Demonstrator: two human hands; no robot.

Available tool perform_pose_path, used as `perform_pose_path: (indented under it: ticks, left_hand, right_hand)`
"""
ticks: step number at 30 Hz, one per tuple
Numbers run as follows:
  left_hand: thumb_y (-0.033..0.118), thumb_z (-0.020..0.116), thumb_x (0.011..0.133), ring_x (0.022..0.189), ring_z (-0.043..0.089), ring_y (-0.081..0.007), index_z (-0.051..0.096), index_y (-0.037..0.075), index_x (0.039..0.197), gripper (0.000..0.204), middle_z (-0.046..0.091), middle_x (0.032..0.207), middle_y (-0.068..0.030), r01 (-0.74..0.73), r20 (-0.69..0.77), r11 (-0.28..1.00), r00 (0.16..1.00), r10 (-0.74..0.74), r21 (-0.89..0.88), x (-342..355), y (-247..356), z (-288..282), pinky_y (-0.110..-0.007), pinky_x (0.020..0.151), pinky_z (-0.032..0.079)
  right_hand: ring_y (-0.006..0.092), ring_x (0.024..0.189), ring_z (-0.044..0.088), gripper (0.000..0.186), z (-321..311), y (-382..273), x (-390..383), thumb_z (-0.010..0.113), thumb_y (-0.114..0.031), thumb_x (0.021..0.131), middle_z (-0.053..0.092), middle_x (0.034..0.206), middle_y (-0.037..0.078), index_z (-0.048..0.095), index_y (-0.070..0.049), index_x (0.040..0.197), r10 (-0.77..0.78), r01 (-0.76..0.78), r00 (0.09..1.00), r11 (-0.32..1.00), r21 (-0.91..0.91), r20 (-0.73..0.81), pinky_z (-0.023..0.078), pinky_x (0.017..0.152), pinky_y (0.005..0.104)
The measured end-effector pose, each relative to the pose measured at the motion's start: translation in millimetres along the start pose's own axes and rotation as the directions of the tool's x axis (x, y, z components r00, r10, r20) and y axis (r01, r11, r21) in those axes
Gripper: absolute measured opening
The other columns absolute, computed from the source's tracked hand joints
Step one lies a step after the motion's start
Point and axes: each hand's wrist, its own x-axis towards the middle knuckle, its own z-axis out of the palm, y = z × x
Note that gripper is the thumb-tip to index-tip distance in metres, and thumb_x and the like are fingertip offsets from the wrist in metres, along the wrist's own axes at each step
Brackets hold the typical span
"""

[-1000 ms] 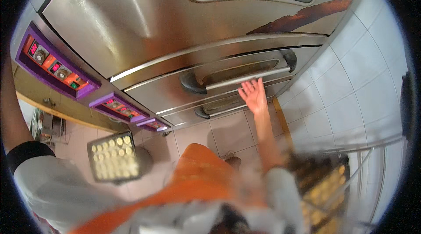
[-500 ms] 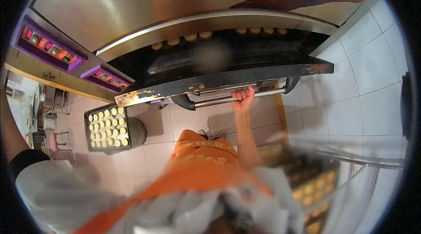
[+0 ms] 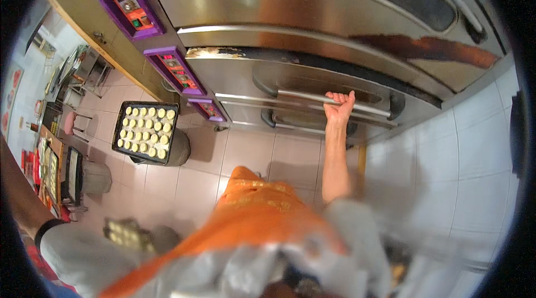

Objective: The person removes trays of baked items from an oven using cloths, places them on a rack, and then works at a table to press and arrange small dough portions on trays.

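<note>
My right hand is wrapped around the metal bar handle of a steel oven door. That door stands almost upright against the oven front, and its dark, worn top edge shows; whether it is fully closed I cannot tell. The oven chamber behind it is hidden. My left forearm runs off the left rim of the picture, so its hand is out of sight.
A black tray of round pale dough pieces rests on a bin to the left. Purple-framed control panels line the oven's left side. White tiled wall bounds the right. A pink stool stands farther left.
The oven door has swung up from its lowered position, with my right hand on its handle. The round baked pieces inside have gone from sight. The view has turned, showing more of the left side.
</note>
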Motion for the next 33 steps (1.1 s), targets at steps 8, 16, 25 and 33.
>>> perform_pose_path:
  ticks: [8,16,25,33]
  left_hand:
    - [0.028,0.052,0.090,0.093,0.054,-0.0181,0.050,-0.005,0.112,0.040,0.056,0.108,-0.0130,0.300,-0.150,0.953,0.942,-0.301,-0.031,-87,-73,-69,-0.030,0.081,0.044]
    - [0.027,0.052,0.091,0.093,0.054,-0.0162,0.050,-0.007,0.112,0.041,0.057,0.108,-0.0115,0.531,-0.028,0.821,0.836,-0.548,-0.211,-166,-114,-63,-0.028,0.081,0.044]
    - [0.031,0.052,0.090,0.089,0.051,-0.0154,0.051,-0.003,0.108,0.038,0.056,0.099,-0.0071,0.810,0.474,0.450,0.586,-0.657,-0.377,-297,-50,-41,-0.028,0.079,0.042]
    - [0.039,0.052,0.087,0.117,0.041,-0.0294,0.036,-0.007,0.128,0.064,0.042,0.128,-0.0215,0.889,0.283,0.457,0.446,-0.849,-0.031,-404,-124,-5,-0.037,0.099,0.031]
  right_hand:
    - [0.0297,0.090,0.057,0.048,-32,-17,-11,0.047,-0.048,0.087,0.059,0.092,0.016,0.054,-0.001,0.093,0.761,-0.630,0.538,0.649,-0.426,0.362,0.046,0.083,0.0448]
    - [0.0312,0.109,0.045,0.057,294,-102,-80,0.055,-0.047,0.083,0.051,0.111,0.016,0.046,0.001,0.112,0.047,-0.175,0.375,0.984,0.021,0.926,0.032,0.099,0.0507]
    - [0.0098,0.045,0.019,0.043,223,-107,-128,0.045,-0.014,0.084,0.019,0.045,-0.005,0.020,-0.018,0.049,-0.243,0.101,0.404,0.970,0.221,0.882,0.026,0.056,0.0283]
    - [0.0081,0.036,0.013,0.039,107,-91,-155,0.042,-0.020,0.086,0.021,0.041,-0.006,0.026,-0.017,0.051,-0.197,-0.043,0.434,0.970,0.239,0.879,0.017,0.040,0.0238]
